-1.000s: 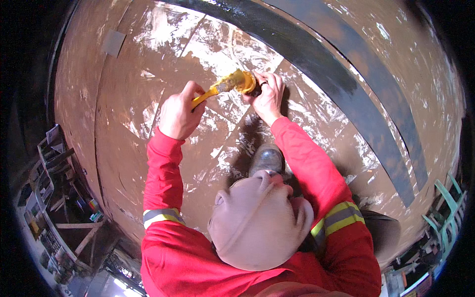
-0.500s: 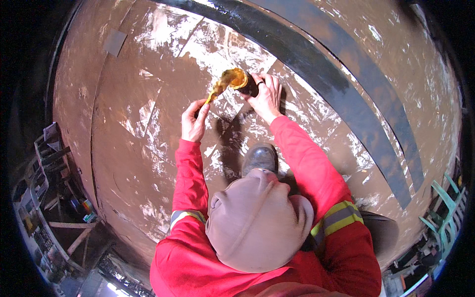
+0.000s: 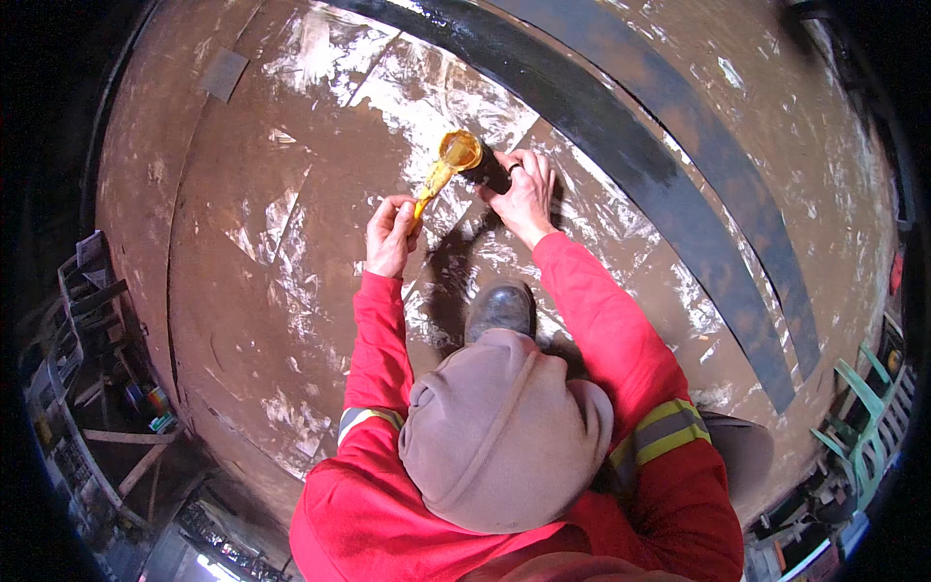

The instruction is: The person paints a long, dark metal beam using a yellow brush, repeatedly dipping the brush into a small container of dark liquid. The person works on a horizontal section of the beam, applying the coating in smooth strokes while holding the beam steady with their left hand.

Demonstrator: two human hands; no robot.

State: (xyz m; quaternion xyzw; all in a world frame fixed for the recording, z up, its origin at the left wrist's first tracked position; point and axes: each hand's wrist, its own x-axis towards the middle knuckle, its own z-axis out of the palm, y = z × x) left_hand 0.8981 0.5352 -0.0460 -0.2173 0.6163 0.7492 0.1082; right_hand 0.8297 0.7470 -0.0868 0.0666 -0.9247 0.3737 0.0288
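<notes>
Left hand [image 3: 391,236] is closed around the thin handle of a yellow translucent scoop [image 3: 452,158]; the scoop's round cup sits up and right of the fist, just above the rusty brown metal plate [image 3: 252,291], touching or nearly touching it, cannot tell which. Versus the earlier frames, the left hand has dropped lower and further from the cup end, so the scoop now slants up to the right and its open mouth faces the camera more. Right hand [image 3: 524,189] is still flat on the plate just right of the cup, fingers spread, a ring on one finger, gripping nothing; it has barely moved. A small dark object between cup and right hand is too shadowed to identify. Judged from this, the scoop is being worked in place at one spot rather than carried off. Below, grey beanie [image 3: 499,432], red jacket sleeves, dark boot toe [image 3: 499,308]. A wide black band [image 3: 679,184] crosses the plate at right.
</notes>
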